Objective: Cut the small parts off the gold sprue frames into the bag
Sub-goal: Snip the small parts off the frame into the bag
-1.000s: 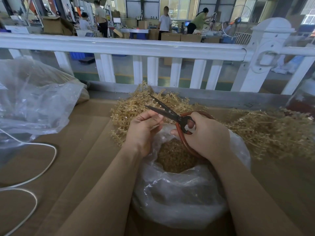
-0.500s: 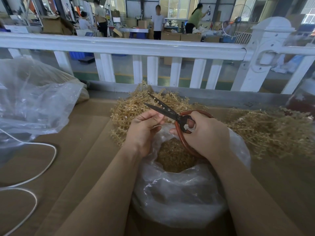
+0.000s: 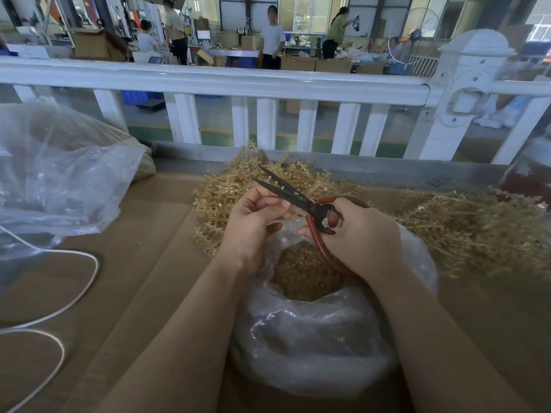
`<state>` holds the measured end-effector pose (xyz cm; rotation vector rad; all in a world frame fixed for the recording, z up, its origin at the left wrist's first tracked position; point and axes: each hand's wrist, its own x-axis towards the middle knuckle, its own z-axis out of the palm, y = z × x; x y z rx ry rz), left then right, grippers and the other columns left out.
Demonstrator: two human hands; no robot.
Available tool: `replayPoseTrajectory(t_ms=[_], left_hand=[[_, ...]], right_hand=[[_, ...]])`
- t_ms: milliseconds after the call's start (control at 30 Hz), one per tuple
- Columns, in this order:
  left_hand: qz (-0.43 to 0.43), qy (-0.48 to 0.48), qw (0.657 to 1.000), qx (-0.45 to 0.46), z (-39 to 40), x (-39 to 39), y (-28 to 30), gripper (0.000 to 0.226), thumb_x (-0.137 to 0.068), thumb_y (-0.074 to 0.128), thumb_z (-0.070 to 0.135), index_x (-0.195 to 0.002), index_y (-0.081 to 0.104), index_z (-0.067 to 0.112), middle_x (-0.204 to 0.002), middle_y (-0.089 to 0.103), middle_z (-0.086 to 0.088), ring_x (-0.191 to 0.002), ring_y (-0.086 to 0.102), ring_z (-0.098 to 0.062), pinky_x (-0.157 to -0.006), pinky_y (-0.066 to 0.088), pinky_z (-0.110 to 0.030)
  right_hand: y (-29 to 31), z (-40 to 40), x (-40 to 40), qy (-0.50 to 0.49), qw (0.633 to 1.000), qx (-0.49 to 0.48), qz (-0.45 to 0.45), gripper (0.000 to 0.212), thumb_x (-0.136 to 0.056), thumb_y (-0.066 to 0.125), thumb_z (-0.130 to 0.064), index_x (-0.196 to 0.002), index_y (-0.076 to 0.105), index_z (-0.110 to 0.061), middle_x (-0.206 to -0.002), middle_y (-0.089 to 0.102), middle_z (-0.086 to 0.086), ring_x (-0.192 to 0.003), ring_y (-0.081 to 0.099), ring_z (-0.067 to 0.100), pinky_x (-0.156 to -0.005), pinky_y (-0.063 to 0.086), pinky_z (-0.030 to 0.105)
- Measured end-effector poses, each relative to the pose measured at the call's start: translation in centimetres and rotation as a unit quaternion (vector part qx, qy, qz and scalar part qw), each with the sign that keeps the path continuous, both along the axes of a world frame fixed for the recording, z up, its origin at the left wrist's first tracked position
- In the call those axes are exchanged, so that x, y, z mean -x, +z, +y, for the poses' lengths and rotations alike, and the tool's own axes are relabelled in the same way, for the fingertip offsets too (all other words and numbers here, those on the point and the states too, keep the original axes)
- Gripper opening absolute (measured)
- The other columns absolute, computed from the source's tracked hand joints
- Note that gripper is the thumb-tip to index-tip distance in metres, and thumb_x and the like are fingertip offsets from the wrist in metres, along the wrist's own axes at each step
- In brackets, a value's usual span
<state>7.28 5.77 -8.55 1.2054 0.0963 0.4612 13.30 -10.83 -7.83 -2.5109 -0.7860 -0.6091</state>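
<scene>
My right hand [image 3: 360, 236] grips the red handles of the scissors [image 3: 293, 196], whose dark blades stand slightly apart and point up-left. My left hand [image 3: 253, 222] has its fingers curled, pinching a thin gold sprue piece right at the blades; the piece itself is mostly hidden by the fingers. Both hands hover over the open clear plastic bag [image 3: 316, 341], which holds a heap of small gold cut parts [image 3: 304, 272]. A pile of gold sprue frames [image 3: 226, 189] lies just behind my left hand.
A second heap of gold frames [image 3: 477, 231] spreads at the right. A large crumpled clear bag [image 3: 59, 174] sits at the left, with a white cable [image 3: 74, 287] looping over the cardboard-covered table [image 3: 143, 263]. A white railing [image 3: 238, 81] runs behind; people work beyond it.
The scissor blades have narrowed a little and shifted slightly up-left. My left-hand fingers have shifted slightly at the blades. The bag and piles have not moved.
</scene>
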Motion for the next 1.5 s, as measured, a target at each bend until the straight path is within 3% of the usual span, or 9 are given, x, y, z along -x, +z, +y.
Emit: replayPoseTrajectory(t_ms=[167,300,533,800,933,1067,1300,1500], left_hand=[[-0.040,0.012,0.999,0.000,-0.5,0.2,-0.2,0.011,-0.091,0.057,0.010,-0.097,0.066,0.007,-0.085,0.069,-0.012,-0.071,0.064,-0.018,-0.065,0.053,-0.023],[-0.052,0.056,0.996,-0.042,0.0,-0.1,-0.3,0.016,-0.098,0.053,0.003,-0.087,0.063,0.009,-0.075,0.065,-0.002,-0.068,0.059,-0.012,-0.067,0.050,-0.022],[-0.051,0.050,0.996,-0.052,0.7,-0.4,-0.7,0.013,-0.096,0.060,0.006,-0.085,0.067,0.009,-0.069,0.065,0.000,-0.063,0.058,-0.007,-0.064,0.050,-0.018],[-0.050,0.043,0.995,-0.073,-0.1,-0.1,-0.2,0.014,-0.098,0.057,0.003,-0.085,0.063,0.006,-0.073,0.064,-0.002,-0.067,0.059,-0.007,-0.069,0.049,-0.018],[-0.066,0.045,0.996,-0.048,-1.0,0.3,0.1,0.007,-0.097,0.053,-0.004,-0.094,0.060,-0.007,-0.074,0.060,-0.009,-0.064,0.058,-0.007,-0.065,0.050,-0.016],[-0.073,0.039,0.996,-0.035,-1.3,0.4,0.2,0.016,-0.096,0.052,-0.006,-0.105,0.056,-0.019,-0.077,0.062,-0.014,-0.066,0.061,-0.011,-0.066,0.053,-0.020],[-0.068,0.059,0.996,-0.017,-0.9,0.4,0.3,0.013,-0.100,0.051,0.003,-0.094,0.063,0.002,-0.074,0.067,-0.009,-0.066,0.064,-0.018,-0.066,0.055,-0.024],[-0.061,0.080,0.993,-0.056,-0.8,0.5,0.3,0.011,-0.100,0.055,0.007,-0.097,0.064,0.001,-0.082,0.069,-0.012,-0.072,0.065,-0.017,-0.069,0.055,-0.024]], right_hand=[[-0.4,-0.2,-0.5,0.003,1.000,0.004,0.015,0.061,-0.068,0.045,-0.092,-0.091,0.060,-0.038,-0.068,0.045,-0.026,-0.063,0.044,0.005,-0.053,0.025,0.012],[-0.5,-0.2,-0.7,0.001,1.000,0.003,0.006,0.060,-0.071,0.052,-0.089,-0.095,0.065,-0.036,-0.075,0.049,-0.026,-0.064,0.044,0.004,-0.054,0.026,0.010],[-0.6,-0.2,-0.7,0.003,1.000,-0.009,0.007,0.060,-0.069,0.047,-0.092,-0.086,0.060,-0.036,-0.061,0.035,-0.032,-0.053,0.030,-0.010,-0.053,0.024,0.010],[-0.8,-0.2,-0.9,-0.006,1.000,0.002,0.007,0.072,-0.066,0.040,-0.097,-0.091,0.064,-0.034,-0.068,0.051,-0.023,-0.060,0.047,0.007,-0.051,0.030,0.016],[-0.7,-0.2,-0.9,-0.006,1.000,-0.003,0.003,0.068,-0.067,0.041,-0.095,-0.093,0.062,-0.036,-0.067,0.046,-0.025,-0.059,0.044,0.005,-0.051,0.026,0.012],[-0.8,-0.2,-0.9,-0.002,1.000,-0.007,0.002,0.069,-0.066,0.039,-0.096,-0.093,0.062,-0.037,-0.070,0.052,-0.023,-0.062,0.047,0.007,-0.052,0.029,0.014],[-1.1,-0.3,-0.9,0.013,1.000,-0.020,-0.012,0.061,-0.067,0.039,-0.096,-0.082,0.054,-0.038,-0.062,0.052,-0.020,-0.055,0.045,0.004,-0.050,0.030,0.014],[-1.2,-0.3,-1.0,0.021,0.999,-0.027,-0.006,0.062,-0.066,0.036,-0.098,-0.078,0.050,-0.039,-0.058,0.045,-0.024,-0.053,0.041,-0.005,-0.049,0.030,0.015]])
